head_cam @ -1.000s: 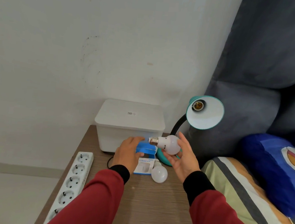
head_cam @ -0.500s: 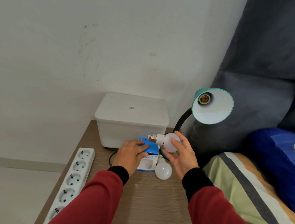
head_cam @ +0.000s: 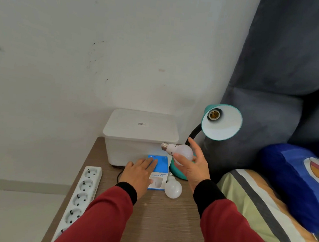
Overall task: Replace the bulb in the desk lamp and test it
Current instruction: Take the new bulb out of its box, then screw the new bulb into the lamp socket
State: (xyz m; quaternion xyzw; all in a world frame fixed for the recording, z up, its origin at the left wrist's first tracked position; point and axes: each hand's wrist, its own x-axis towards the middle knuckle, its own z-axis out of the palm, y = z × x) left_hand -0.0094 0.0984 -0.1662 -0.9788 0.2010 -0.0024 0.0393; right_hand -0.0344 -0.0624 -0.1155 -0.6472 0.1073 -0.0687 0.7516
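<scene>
A teal desk lamp [head_cam: 222,122] stands at the table's back right, its shade tilted toward me and its brass socket [head_cam: 213,114] bare. My right hand [head_cam: 195,166] holds a white bulb [head_cam: 181,151] below the shade, screw base pointing left. My left hand [head_cam: 140,174] lies flat on a blue and white bulb box [head_cam: 159,166], fingers spread. A second white bulb [head_cam: 173,188] lies on the wooden table [head_cam: 164,227] just right of the box.
A white lidded plastic box [head_cam: 141,136] stands against the wall behind the bulb box. A white power strip [head_cam: 79,197] runs along the table's left edge. A bed with a striped cover [head_cam: 253,206] and a blue pillow [head_cam: 300,181] borders the right.
My right hand has raised the bulb a little toward the lamp. My left hand has stayed on the bulb box. The camera has shifted slightly.
</scene>
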